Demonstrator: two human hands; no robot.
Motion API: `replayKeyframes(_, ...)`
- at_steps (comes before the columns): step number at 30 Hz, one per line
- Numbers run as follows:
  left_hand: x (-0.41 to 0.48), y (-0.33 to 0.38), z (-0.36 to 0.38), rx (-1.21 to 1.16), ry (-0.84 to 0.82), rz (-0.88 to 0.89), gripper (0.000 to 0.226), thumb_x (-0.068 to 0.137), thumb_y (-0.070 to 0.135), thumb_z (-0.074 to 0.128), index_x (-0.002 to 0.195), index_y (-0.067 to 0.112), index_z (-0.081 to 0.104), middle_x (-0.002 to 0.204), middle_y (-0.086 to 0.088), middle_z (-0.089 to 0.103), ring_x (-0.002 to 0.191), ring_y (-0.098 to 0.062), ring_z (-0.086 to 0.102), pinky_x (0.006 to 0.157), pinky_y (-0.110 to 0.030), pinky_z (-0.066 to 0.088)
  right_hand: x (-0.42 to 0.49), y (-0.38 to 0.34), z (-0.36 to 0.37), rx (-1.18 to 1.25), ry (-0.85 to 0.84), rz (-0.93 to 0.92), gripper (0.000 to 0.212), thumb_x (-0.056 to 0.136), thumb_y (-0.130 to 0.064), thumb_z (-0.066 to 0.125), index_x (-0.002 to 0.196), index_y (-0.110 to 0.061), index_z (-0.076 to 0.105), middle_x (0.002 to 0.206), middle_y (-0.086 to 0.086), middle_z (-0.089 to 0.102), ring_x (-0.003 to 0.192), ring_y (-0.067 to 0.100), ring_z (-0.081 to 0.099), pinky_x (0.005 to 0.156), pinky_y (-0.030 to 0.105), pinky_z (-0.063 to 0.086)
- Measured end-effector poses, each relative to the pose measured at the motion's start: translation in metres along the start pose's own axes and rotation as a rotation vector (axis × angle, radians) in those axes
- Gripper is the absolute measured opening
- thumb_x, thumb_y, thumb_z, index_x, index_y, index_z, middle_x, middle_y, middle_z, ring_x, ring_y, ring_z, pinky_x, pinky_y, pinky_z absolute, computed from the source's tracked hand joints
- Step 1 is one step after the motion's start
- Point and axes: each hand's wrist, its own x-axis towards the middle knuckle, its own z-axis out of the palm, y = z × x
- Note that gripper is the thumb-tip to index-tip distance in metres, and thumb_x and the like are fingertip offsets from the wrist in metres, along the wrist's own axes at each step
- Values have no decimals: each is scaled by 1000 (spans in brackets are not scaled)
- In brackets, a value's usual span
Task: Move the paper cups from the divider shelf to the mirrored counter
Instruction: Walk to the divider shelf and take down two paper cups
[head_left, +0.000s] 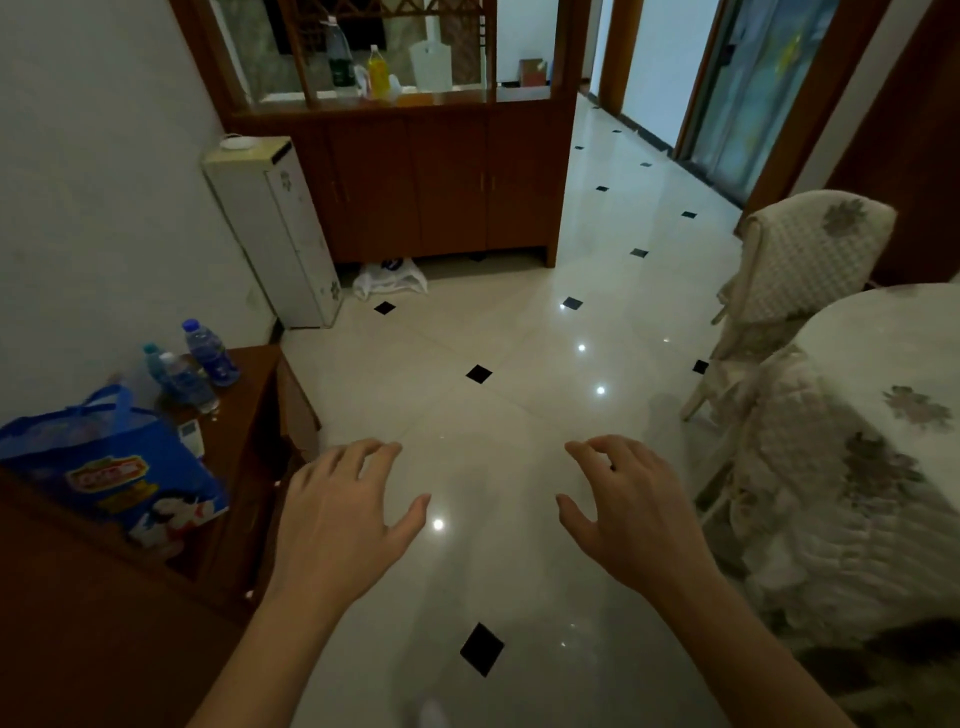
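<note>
The wooden divider shelf (415, 171) stands across the room at the top middle. On its ledge (457, 98) stand a clear bottle (340, 60), a yellow bottle (378, 73) and a whitish object (431, 65); I cannot make out paper cups at this distance. My left hand (337, 519) and my right hand (628, 514) hover side by side over the tiled floor, far from the shelf. Both have fingers spread and hold nothing.
A white water dispenser (280, 228) leans by the left wall. A wooden cabinet (244, 467) at left bears a blue bag (109, 478) and water bottles (208, 353). A covered table (872, 441) and chair (800, 270) stand right. A plastic bag (389, 278) lies on the floor.
</note>
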Motion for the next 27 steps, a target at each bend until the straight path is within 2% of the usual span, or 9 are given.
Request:
replayKeyframes(9, 157, -39, 42, -34, 17, 52, 61, 81, 59, 48, 126, 20, 60, 126, -1, 61, 113, -23, 56, 90, -44, 46, 150, 13, 38, -47, 31, 27, 53, 81, -49, 56, 123, -17, 60, 113, 6, 64, 103, 23, 59, 86, 37, 46)
replayKeyframes(17, 318, -86, 52, -57, 45, 121, 60, 82, 60, 51, 127, 22, 58, 126, 0, 60, 113, -22, 54, 91, -43, 46, 292, 13, 47, -54, 76, 122, 52, 81, -47, 59, 123, -17, 61, 113, 6, 64, 104, 25, 59, 87, 39, 47)
replayKeyframes(27, 459, -100, 86, -60, 32, 165, 60, 82, 59, 49, 127, 20, 59, 124, -2, 62, 111, -23, 56, 88, -42, 46, 422, 39, 79, -26, 69, 183, 50, 81, -43, 65, 124, -17, 62, 115, 6, 64, 107, 26, 59, 90, 40, 45)
